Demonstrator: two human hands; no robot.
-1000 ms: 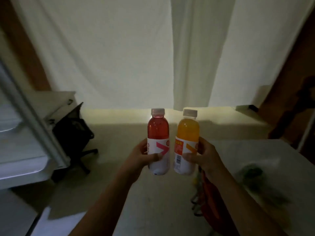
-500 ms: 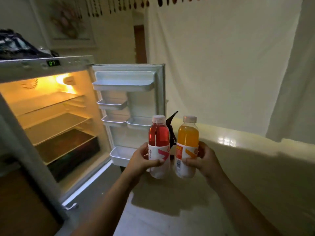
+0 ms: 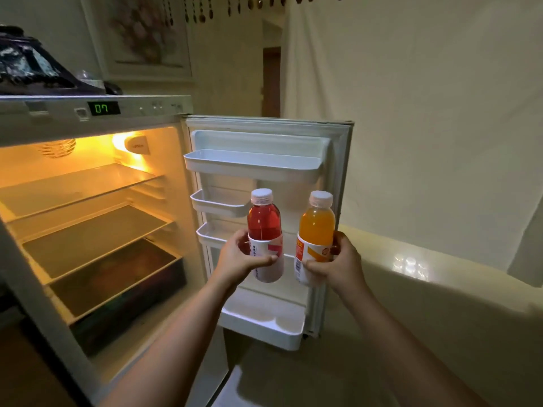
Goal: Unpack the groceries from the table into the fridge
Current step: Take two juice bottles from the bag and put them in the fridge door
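Holding two capped drink bottles upright before the open fridge door (image 3: 338, 160); that door served as landmark for every place below.

Item one: red bottle (image 3: 264, 227), long axis vertical, cap up, gripped round its label by the left hand (image 3: 239, 258), fingers and thumb curled about it. It stood in front of the door's inner face, toward the hinge side, level with the two small middle door shelves (image 3: 217, 202).

Item two: orange bottle (image 3: 316, 230), likewise vertical, gripped round its lower label by the right hand (image 3: 338, 264). It stood toward the door's free edge, just beside the red bottle but apart from it.

Governing relation: the bottom door shelf (image 3: 264, 324) lay directly beneath both bottles, well below their bases, its front lip toward the person. Judged the likeliest seat for tall bottles, since the headroom above it looked ample, whereas the middle shelves appeared shallow and narrow. Both hands seemed about equally near; the right hand hung over the shelf's outer end, the left over its hinge end.

Edges and room: the shelf's front rail would have to be cleared before lowering. The top door shelf (image 3: 252, 164) sat above the caps, well clear. Hinge-side of the door, the lit fridge interior (image 3: 88, 215) showed bare glass shelves, an alternative with wide access.
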